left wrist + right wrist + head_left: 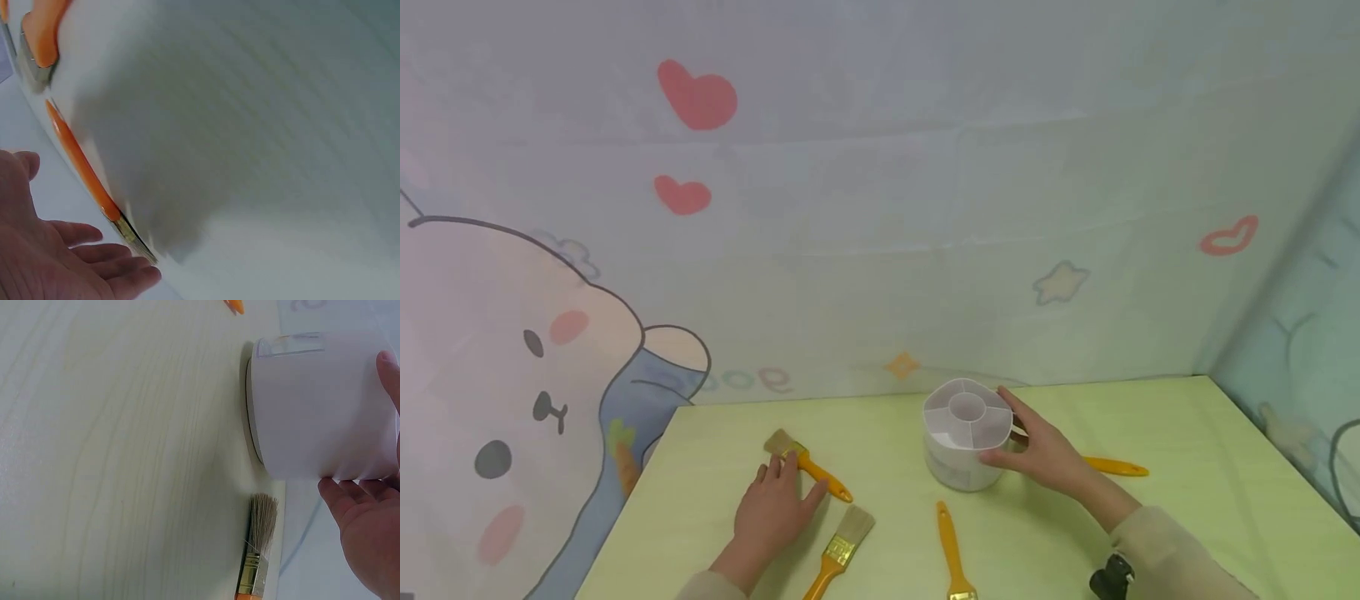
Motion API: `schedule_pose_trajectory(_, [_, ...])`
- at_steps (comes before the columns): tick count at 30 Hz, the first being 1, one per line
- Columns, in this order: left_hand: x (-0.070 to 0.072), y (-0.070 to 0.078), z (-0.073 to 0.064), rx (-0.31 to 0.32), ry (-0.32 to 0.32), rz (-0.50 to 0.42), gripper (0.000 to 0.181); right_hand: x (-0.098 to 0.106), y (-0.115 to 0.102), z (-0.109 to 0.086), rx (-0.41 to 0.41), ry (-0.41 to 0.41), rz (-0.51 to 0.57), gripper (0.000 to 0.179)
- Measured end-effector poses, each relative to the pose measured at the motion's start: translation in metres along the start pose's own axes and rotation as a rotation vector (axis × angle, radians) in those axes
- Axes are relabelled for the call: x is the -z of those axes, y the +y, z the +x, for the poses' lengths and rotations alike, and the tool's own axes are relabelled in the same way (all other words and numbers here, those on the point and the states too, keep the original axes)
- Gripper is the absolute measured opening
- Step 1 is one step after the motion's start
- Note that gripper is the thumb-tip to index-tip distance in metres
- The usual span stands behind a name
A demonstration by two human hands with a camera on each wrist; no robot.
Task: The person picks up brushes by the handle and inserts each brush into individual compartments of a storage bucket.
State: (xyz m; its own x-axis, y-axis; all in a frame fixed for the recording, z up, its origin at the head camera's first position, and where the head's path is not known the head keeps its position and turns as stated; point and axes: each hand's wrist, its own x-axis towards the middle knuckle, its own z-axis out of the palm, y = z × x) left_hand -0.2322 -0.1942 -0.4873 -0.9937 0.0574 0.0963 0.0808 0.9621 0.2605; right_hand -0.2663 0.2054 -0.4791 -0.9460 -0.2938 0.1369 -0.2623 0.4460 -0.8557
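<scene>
A white round organizer [958, 472] with several compartments around a central round one stands upright on the table. My right hand [1051, 454] grips its right side near the rim, thumb in front and fingers behind; the right wrist view shows the fingertips [328, 485] against its wall. Over at the left, my left hand [772, 512] has its fingers over the bristle end of a paintbrush [826, 477] with an orange handle. In the left wrist view, those fingers are extended and loosely bent beside this paintbrush [84, 165], without curling round it.
Another paintbrush [841, 548] lies right of my left hand, bristles pointing away. A third [951, 546] lies at the front, handle toward the organizer. Behind my right wrist, an orange handle [1116, 467] shows; its bristles [264, 519] appear in the right wrist view. A printed cloth [880, 208] hangs behind the table.
</scene>
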Motion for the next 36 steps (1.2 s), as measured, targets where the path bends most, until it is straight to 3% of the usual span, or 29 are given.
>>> schedule_pose_trajectory(8, [-0.003,0.015,0.006,0.137,-0.025,-0.021,0.095,0.000,-0.002,-0.002,-0.014,-0.011,0.023,0.103])
schedule_pose_trajectory(12, [-0.008,0.017,0.010,0.155,-0.069,-0.014,0.100,0.000,-0.003,-0.002,-0.011,-0.012,0.030,0.102])
schedule_pose_trajectory(18, [-0.011,0.009,0.013,0.053,-0.074,0.054,0.092,0.000,-0.003,-0.001,-0.007,-0.024,0.038,0.101])
schedule_pose_trajectory(24, [-0.005,-0.002,0.015,-0.046,-0.093,0.135,0.079,0.000,-0.005,0.000,-0.007,-0.022,0.039,0.102])
schedule_pose_trajectory(31, [0.001,-0.007,0.017,-0.087,-0.094,0.159,0.073,0.001,-0.003,0.000,-0.012,-0.021,0.040,0.102])
schedule_pose_trajectory(36, [0.000,-0.007,0.019,-0.045,-0.050,0.179,0.083,0.002,-0.001,0.000,-0.011,-0.016,0.029,0.104])
